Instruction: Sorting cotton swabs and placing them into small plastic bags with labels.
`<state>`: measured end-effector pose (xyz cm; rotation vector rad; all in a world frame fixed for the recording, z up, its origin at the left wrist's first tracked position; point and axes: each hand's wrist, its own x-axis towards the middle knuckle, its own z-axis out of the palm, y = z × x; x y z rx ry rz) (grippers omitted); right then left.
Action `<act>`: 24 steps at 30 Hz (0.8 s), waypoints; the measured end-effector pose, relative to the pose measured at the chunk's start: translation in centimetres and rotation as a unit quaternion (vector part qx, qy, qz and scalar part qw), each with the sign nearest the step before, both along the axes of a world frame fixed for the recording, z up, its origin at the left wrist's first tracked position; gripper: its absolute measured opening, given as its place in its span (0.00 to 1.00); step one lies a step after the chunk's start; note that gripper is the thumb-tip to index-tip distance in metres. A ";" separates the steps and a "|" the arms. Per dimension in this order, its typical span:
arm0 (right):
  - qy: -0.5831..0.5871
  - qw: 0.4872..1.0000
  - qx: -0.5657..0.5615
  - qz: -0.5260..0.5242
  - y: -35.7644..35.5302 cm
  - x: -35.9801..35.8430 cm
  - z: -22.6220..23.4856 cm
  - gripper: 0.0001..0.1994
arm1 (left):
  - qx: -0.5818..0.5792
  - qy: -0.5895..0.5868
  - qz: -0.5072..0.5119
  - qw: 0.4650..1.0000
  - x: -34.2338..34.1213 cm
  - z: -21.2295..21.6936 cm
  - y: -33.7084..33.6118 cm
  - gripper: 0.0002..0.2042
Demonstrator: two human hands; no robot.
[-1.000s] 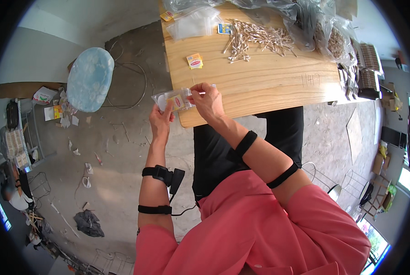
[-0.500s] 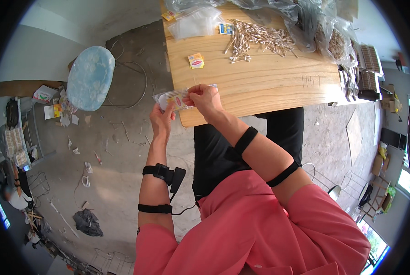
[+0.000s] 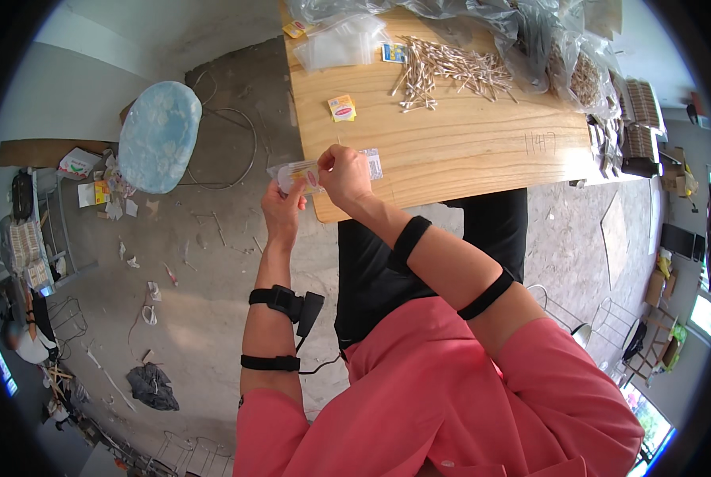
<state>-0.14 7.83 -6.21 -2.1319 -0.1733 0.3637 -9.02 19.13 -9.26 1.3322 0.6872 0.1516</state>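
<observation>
A clear plastic bag (image 3: 292, 169) holding cotton swabs and a yellow-and-red card lies across the near left corner of the table. My left hand (image 3: 281, 211) grips its left end, thumb on top. Over its right part, my right hand (image 3: 346, 176) is closed in a pinch at the bag; the fingertips hide exactly what they pinch. A piece of clear printed plastic (image 3: 373, 163) shows just right of that hand; whether it belongs to the same bag is hidden.
Small yellow cards (image 3: 342, 108) lie on the wooden table (image 3: 467, 151). Behind them are a stack of clear bags (image 3: 339, 44), a blue card (image 3: 394, 53), and a loose pile of cotton swabs (image 3: 451, 70). A big plastic sack (image 3: 582, 75) holds more swabs. A blue stool (image 3: 159, 137) stands left.
My right hand has shifted slightly left along the bag, uncovering more of the printed plastic on its right. My left hand keeps its grip almost in place.
</observation>
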 end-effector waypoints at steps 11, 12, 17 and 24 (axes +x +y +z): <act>-0.007 0.998 -0.064 0.002 0.8 0.0 0.8 0.06 | -0.002 -0.016 -0.005 1.000 0.2 0.0 0.1 0.09; -0.003 0.997 -0.074 0.009 0.9 -0.1 0.8 0.07 | -0.004 -0.022 -0.005 1.000 0.1 0.0 0.1 0.08; -0.005 0.996 -0.078 0.034 0.8 -0.4 0.5 0.09 | 0.033 -0.004 -0.014 0.999 0.1 0.1 0.0 0.07; -0.001 0.998 -0.067 -0.020 0.5 -0.2 -0.6 0.14 | -0.037 -0.024 0.009 0.999 -0.4 -0.4 -0.1 0.14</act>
